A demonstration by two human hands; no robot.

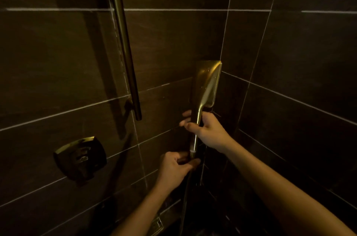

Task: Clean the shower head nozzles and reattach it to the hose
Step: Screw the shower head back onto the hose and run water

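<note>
The shower head [207, 83] is held up in the air, close to the corner where two dark tiled walls [58, 61] meet. It is gold and shiny. Its long side stands almost straight up, leaning a little. The wide flat end is at the top and the thin handle points down. Its smooth back faces us and has water drops on it. The side with the nozzles is turned away and cannot be seen.

The right grip [206, 129], a bare hand, is wrapped round the handle just under the wide part. The fingers curl round the far side and the thumb lies across the front.

The left grip [174, 168], the other bare hand, is lower down, right at the bottom end of the handle. Its fingers and thumb are pinched round the dark piece there. The thin dark hose [185, 197] hangs down from that spot. It is too dark to tell if the hose and the handle are joined.

To the left, a long gold bar [123, 46] stands on the wall. Lower left on the same wall sits a gold tap plate [80, 158].
</note>
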